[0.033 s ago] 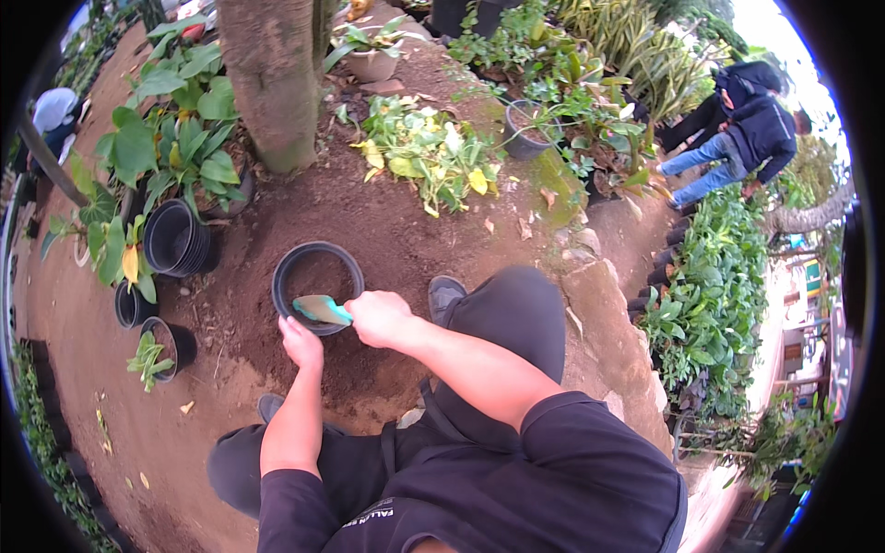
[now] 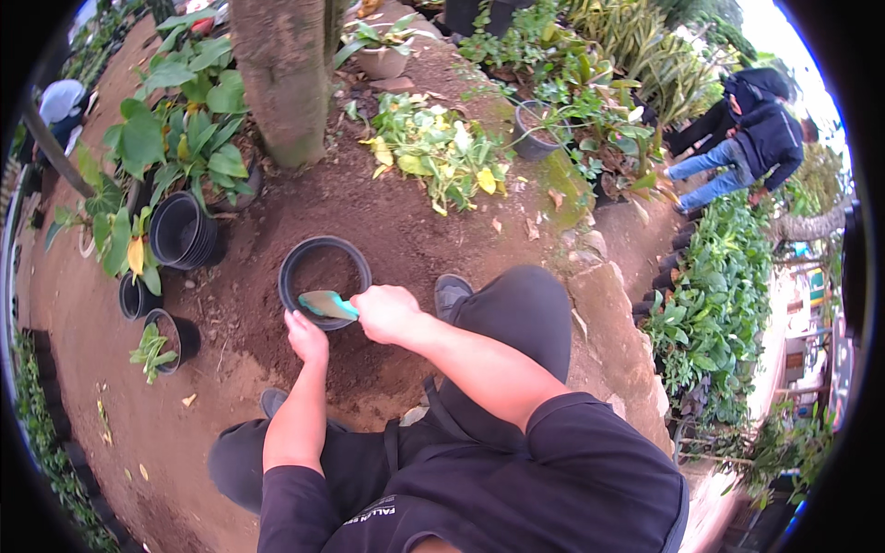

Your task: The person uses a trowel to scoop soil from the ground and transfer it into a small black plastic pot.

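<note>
A black plastic pot (image 2: 324,267) partly filled with soil stands on the brown earth in front of me. My right hand (image 2: 387,313) grips the handle of a teal trowel (image 2: 327,304), whose blade lies over the pot's near rim. My left hand (image 2: 306,336) holds that near rim, just below the trowel. I am crouching, with my dark-trousered knees and a grey shoe (image 2: 450,293) close to the pot.
Stacked empty black pots (image 2: 180,230) and a small pot with a seedling (image 2: 157,346) sit at left. A tree trunk (image 2: 281,74) rises behind, with a yellow-green plant (image 2: 433,147) beside it. Another person (image 2: 747,138) bends over at upper right, above rows of potted plants (image 2: 719,313).
</note>
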A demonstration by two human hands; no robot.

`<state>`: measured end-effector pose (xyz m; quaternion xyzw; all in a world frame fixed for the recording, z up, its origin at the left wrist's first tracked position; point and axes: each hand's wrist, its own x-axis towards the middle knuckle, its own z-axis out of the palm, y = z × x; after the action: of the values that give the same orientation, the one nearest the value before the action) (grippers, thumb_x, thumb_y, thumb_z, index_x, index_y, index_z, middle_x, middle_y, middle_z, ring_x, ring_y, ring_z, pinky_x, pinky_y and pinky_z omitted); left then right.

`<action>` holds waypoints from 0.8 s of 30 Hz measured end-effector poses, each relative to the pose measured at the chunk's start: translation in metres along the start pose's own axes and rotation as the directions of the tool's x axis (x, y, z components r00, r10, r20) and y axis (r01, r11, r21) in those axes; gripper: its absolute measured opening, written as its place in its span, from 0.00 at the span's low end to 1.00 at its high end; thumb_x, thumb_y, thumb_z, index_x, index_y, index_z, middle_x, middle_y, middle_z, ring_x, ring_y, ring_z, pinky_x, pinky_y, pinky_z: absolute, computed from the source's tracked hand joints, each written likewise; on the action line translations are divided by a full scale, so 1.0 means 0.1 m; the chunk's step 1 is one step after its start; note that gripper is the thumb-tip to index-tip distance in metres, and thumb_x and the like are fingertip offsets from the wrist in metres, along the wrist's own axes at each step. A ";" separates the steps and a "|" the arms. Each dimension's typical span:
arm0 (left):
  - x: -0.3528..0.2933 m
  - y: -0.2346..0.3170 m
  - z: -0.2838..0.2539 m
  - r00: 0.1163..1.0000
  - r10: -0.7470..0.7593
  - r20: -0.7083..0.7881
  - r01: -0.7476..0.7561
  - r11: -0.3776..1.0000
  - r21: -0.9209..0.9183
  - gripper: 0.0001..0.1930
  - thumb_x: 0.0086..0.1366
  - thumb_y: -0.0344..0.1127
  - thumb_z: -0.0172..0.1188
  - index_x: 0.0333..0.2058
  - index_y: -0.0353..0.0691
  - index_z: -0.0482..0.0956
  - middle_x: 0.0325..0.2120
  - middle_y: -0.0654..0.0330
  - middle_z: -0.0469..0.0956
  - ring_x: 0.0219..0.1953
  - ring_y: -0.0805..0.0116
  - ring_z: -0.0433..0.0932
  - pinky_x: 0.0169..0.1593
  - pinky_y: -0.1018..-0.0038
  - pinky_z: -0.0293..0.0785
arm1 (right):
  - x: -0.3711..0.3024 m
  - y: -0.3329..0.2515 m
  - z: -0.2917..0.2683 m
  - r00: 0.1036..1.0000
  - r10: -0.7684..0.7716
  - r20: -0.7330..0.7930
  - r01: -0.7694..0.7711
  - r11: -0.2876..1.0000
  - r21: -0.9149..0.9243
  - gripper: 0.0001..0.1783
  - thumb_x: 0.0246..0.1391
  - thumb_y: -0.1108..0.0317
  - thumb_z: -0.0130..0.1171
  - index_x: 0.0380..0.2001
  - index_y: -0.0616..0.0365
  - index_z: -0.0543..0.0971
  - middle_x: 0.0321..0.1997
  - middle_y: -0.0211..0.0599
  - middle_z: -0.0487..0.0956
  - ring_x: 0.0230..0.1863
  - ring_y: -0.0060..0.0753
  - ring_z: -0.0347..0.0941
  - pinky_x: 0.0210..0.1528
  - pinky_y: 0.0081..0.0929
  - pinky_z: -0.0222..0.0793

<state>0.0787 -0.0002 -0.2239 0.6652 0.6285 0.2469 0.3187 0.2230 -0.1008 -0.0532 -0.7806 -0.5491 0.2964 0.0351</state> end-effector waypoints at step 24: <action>-0.02 0.09 -0.25 0.917 -0.112 0.383 0.222 0.940 -0.258 0.24 0.70 0.43 0.34 0.64 0.56 0.47 0.18 0.57 0.75 0.13 0.70 0.73 0.22 0.71 0.74 | 0.08 -0.03 -0.08 0.995 0.100 -0.031 -0.088 0.958 0.273 0.14 0.50 0.66 0.54 0.42 0.56 0.75 0.36 0.52 0.78 0.42 0.53 0.74 0.45 0.43 0.70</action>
<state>0.0665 0.0002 -0.2004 0.5872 0.5698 0.1826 0.5452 0.2264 -0.0902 -0.0491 -0.8000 -0.4650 0.3525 0.1396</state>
